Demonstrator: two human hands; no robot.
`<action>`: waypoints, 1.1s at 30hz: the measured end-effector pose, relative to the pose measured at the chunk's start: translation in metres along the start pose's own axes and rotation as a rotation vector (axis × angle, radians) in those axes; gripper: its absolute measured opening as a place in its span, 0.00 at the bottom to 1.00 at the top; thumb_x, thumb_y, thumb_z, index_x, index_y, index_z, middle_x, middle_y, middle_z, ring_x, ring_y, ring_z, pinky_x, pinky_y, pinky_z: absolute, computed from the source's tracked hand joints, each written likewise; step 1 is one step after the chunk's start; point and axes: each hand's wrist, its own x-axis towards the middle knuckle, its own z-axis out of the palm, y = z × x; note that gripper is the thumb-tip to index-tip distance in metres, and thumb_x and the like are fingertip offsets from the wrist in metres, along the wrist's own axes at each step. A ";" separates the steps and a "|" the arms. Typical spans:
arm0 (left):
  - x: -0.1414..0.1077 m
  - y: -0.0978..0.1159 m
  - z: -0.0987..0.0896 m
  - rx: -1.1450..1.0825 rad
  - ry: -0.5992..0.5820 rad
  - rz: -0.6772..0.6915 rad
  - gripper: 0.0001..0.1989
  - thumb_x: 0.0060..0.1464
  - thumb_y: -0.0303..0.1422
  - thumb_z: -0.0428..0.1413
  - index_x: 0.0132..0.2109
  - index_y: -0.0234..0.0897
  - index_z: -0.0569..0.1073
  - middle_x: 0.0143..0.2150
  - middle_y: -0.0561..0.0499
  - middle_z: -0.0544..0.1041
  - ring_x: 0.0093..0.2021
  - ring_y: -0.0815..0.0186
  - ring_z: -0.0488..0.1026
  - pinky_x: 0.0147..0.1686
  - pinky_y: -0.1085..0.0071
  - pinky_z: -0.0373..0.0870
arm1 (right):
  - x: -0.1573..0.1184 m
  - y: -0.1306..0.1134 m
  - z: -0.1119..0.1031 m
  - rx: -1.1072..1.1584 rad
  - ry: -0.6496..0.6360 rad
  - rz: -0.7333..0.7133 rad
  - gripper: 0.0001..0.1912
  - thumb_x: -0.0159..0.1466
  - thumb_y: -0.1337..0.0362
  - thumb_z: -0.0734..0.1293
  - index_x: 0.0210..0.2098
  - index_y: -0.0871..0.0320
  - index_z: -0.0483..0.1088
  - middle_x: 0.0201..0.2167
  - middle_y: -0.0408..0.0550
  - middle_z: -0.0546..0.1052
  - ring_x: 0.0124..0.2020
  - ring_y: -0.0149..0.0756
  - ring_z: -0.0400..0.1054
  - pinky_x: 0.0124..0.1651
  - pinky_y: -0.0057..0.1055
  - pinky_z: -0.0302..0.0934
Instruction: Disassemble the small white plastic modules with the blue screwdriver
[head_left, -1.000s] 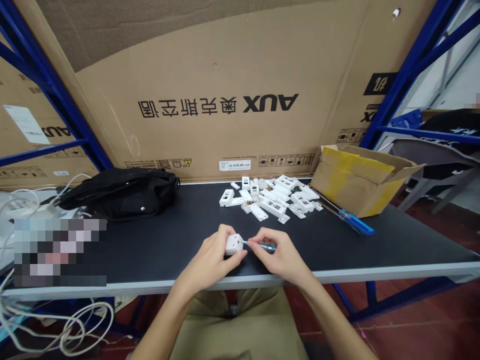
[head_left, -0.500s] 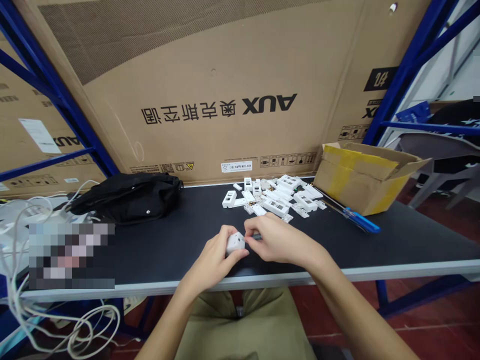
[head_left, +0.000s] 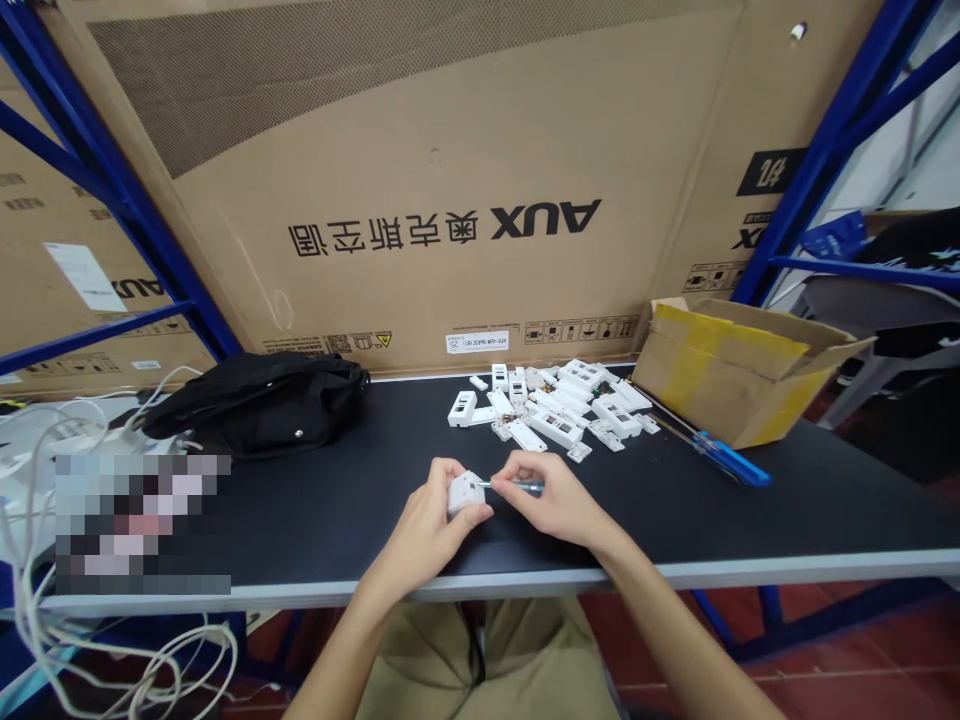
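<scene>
Between the thumb and fingers of my left hand [head_left: 433, 520] is a small white plastic block [head_left: 466, 492], held above the dark table near its front edge. My right hand [head_left: 546, 492] pinches a thin screwdriver [head_left: 529, 487] with a bluish handle. Its metal tip points left and meets the upper face of the block, near a small dark opening. Beyond my hands lies a loose pile of white plastic housings and plates [head_left: 555, 425], some with rectangular openings.
An open cardboard box [head_left: 720, 370] with yellow tape stands at the right, a blue-handled tool [head_left: 731, 458] before it. A black bag [head_left: 262, 405] and white cables [head_left: 37, 560] are at the left. A large carton [head_left: 420, 130] rises behind the dark table [head_left: 315, 520].
My right hand has drawn back a little to the right, so more of the screwdriver shows. The white block is tilted differently in my left hand. The whole view has shifted slightly.
</scene>
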 end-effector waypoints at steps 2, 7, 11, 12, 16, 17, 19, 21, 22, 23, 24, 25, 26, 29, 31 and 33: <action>0.001 -0.002 -0.001 -0.023 0.005 -0.009 0.18 0.60 0.46 0.55 0.47 0.40 0.59 0.34 0.55 0.70 0.34 0.65 0.67 0.35 0.71 0.60 | 0.001 0.000 0.003 0.011 0.016 0.016 0.10 0.64 0.59 0.67 0.31 0.59 0.73 0.30 0.46 0.79 0.33 0.33 0.71 0.39 0.30 0.65; 0.003 -0.001 0.000 -0.030 -0.007 -0.016 0.19 0.60 0.47 0.56 0.45 0.40 0.58 0.34 0.56 0.68 0.34 0.66 0.67 0.37 0.70 0.61 | 0.001 -0.003 0.003 0.080 0.047 0.068 0.10 0.63 0.58 0.68 0.31 0.59 0.75 0.29 0.47 0.80 0.32 0.34 0.73 0.37 0.30 0.66; 0.010 0.003 0.001 -0.009 -0.032 -0.030 0.20 0.59 0.48 0.56 0.46 0.40 0.57 0.36 0.54 0.69 0.36 0.64 0.67 0.38 0.69 0.62 | 0.004 0.002 -0.004 0.087 0.049 0.110 0.11 0.62 0.57 0.69 0.30 0.59 0.75 0.29 0.47 0.80 0.31 0.34 0.73 0.37 0.30 0.66; 0.013 0.004 0.000 0.001 -0.042 -0.034 0.20 0.59 0.48 0.56 0.46 0.40 0.57 0.37 0.53 0.69 0.36 0.64 0.67 0.38 0.69 0.63 | 0.007 0.004 -0.007 0.075 0.045 0.113 0.11 0.62 0.57 0.69 0.29 0.58 0.75 0.29 0.46 0.80 0.31 0.34 0.73 0.37 0.30 0.66; 0.028 0.008 -0.002 0.066 -0.117 -0.034 0.22 0.59 0.49 0.55 0.47 0.40 0.56 0.40 0.51 0.69 0.38 0.62 0.68 0.39 0.67 0.63 | 0.023 -0.001 -0.026 -0.048 -0.082 0.074 0.09 0.63 0.61 0.67 0.29 0.57 0.75 0.29 0.45 0.80 0.31 0.33 0.72 0.36 0.29 0.63; 0.032 0.010 -0.002 0.086 -0.136 -0.033 0.21 0.59 0.49 0.55 0.47 0.40 0.56 0.41 0.50 0.70 0.38 0.62 0.68 0.39 0.67 0.63 | 0.028 -0.005 -0.031 -0.110 -0.143 0.062 0.07 0.63 0.63 0.67 0.29 0.57 0.75 0.29 0.45 0.80 0.31 0.33 0.72 0.36 0.29 0.62; 0.038 0.012 -0.002 0.111 -0.160 -0.043 0.21 0.60 0.49 0.55 0.46 0.41 0.56 0.42 0.50 0.70 0.39 0.60 0.69 0.39 0.66 0.63 | 0.037 -0.013 -0.042 -0.271 -0.233 0.040 0.07 0.62 0.65 0.66 0.28 0.56 0.75 0.25 0.43 0.78 0.27 0.32 0.69 0.33 0.29 0.59; 0.043 0.013 -0.001 0.106 -0.170 -0.069 0.21 0.60 0.50 0.54 0.46 0.41 0.56 0.43 0.49 0.70 0.40 0.59 0.70 0.40 0.66 0.63 | 0.047 -0.022 -0.050 -0.350 -0.290 0.037 0.08 0.62 0.66 0.66 0.26 0.55 0.73 0.21 0.41 0.76 0.23 0.30 0.65 0.30 0.28 0.55; 0.044 0.013 0.000 0.096 -0.172 -0.082 0.21 0.60 0.50 0.54 0.46 0.41 0.56 0.43 0.49 0.70 0.41 0.59 0.70 0.40 0.66 0.63 | 0.052 -0.025 -0.053 -0.369 -0.315 0.039 0.08 0.61 0.67 0.66 0.26 0.55 0.73 0.20 0.40 0.74 0.21 0.29 0.63 0.29 0.28 0.53; 0.045 0.012 0.001 0.085 -0.174 -0.095 0.21 0.60 0.51 0.53 0.47 0.40 0.56 0.44 0.48 0.70 0.41 0.59 0.70 0.40 0.65 0.64 | 0.057 -0.028 -0.056 -0.384 -0.336 0.037 0.08 0.61 0.68 0.66 0.25 0.55 0.72 0.19 0.40 0.73 0.21 0.29 0.61 0.28 0.28 0.52; 0.046 0.011 0.002 0.074 -0.173 -0.108 0.22 0.60 0.51 0.53 0.47 0.40 0.56 0.44 0.47 0.70 0.42 0.59 0.70 0.41 0.65 0.64 | 0.062 -0.030 -0.058 -0.399 -0.354 0.030 0.08 0.60 0.69 0.66 0.25 0.55 0.72 0.19 0.40 0.72 0.21 0.30 0.61 0.27 0.28 0.51; 0.046 0.010 0.004 0.063 -0.171 -0.121 0.22 0.60 0.51 0.53 0.47 0.40 0.56 0.45 0.47 0.70 0.42 0.58 0.70 0.41 0.64 0.65 | 0.068 -0.032 -0.060 -0.417 -0.372 0.020 0.08 0.59 0.69 0.66 0.24 0.54 0.72 0.18 0.41 0.71 0.22 0.31 0.62 0.27 0.28 0.51; 0.046 0.009 0.005 0.049 -0.167 -0.135 0.22 0.60 0.51 0.53 0.47 0.41 0.55 0.46 0.46 0.70 0.43 0.58 0.70 0.42 0.64 0.65 | 0.074 -0.033 -0.061 -0.437 -0.392 0.012 0.08 0.58 0.69 0.67 0.24 0.54 0.72 0.19 0.42 0.72 0.24 0.33 0.64 0.27 0.29 0.50; 0.046 0.005 0.007 -0.002 -0.158 -0.177 0.22 0.60 0.51 0.54 0.47 0.42 0.54 0.49 0.46 0.70 0.43 0.59 0.70 0.44 0.62 0.66 | 0.091 -0.031 -0.069 -0.445 -0.501 -0.010 0.07 0.58 0.69 0.68 0.26 0.53 0.74 0.23 0.44 0.76 0.30 0.37 0.69 0.29 0.29 0.54; 0.046 0.004 0.007 -0.021 -0.155 -0.190 0.22 0.61 0.50 0.54 0.47 0.42 0.53 0.51 0.46 0.70 0.44 0.59 0.70 0.46 0.61 0.66 | 0.099 -0.027 -0.075 -0.391 -0.590 -0.023 0.07 0.60 0.69 0.67 0.28 0.52 0.75 0.25 0.41 0.78 0.29 0.34 0.70 0.33 0.29 0.58; 0.046 0.004 0.007 -0.027 -0.157 -0.198 0.22 0.60 0.50 0.54 0.46 0.43 0.52 0.51 0.46 0.69 0.45 0.59 0.70 0.47 0.60 0.66 | 0.100 -0.021 -0.081 -0.329 -0.618 -0.020 0.07 0.61 0.68 0.66 0.30 0.52 0.75 0.26 0.38 0.79 0.27 0.31 0.70 0.34 0.28 0.59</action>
